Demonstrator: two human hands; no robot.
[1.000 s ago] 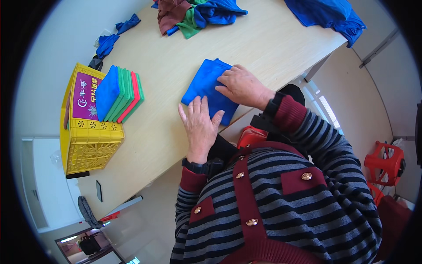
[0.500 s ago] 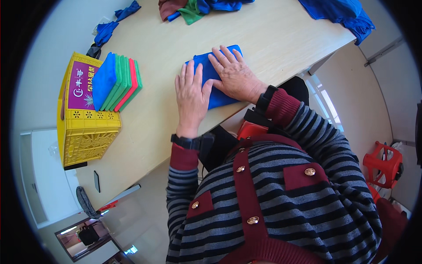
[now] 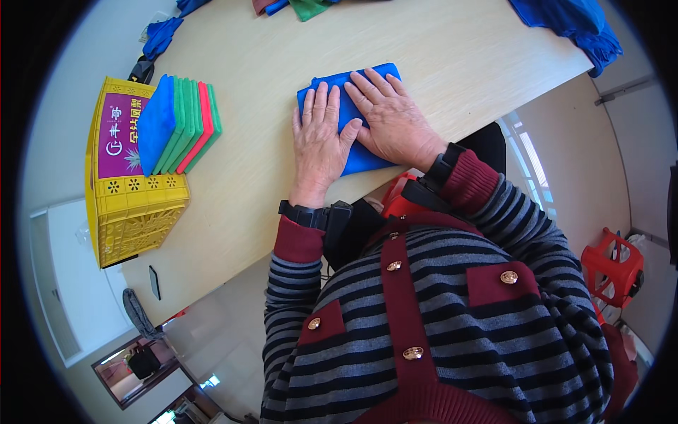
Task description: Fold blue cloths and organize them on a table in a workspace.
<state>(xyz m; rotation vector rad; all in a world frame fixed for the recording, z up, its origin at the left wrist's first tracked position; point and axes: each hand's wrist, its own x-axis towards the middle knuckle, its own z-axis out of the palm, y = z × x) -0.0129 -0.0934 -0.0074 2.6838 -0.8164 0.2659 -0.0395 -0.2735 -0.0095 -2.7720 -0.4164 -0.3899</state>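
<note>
While a yellow plastic crate [image 3: 141, 219] stands on the left of the worktop [image 3: 247, 177], a stack of folded blue, green and red cloths [image 3: 180, 127] sits just beside it. Farther right, the left hand [image 3: 318, 152] lies flat on a folded blue cloth [image 3: 347, 112] near the worktop's front edge; the right hand [image 3: 395, 124] rests alongside, palm down, fingers extended. Bunched blue fabric [image 3: 572, 32] lies at the far right.

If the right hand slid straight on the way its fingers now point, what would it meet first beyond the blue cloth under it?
Probably the green cloth at the picture's top edge: the right hand points up and leftward across the table, though the fisheye bend leaves the exact line uncertain.
</note>
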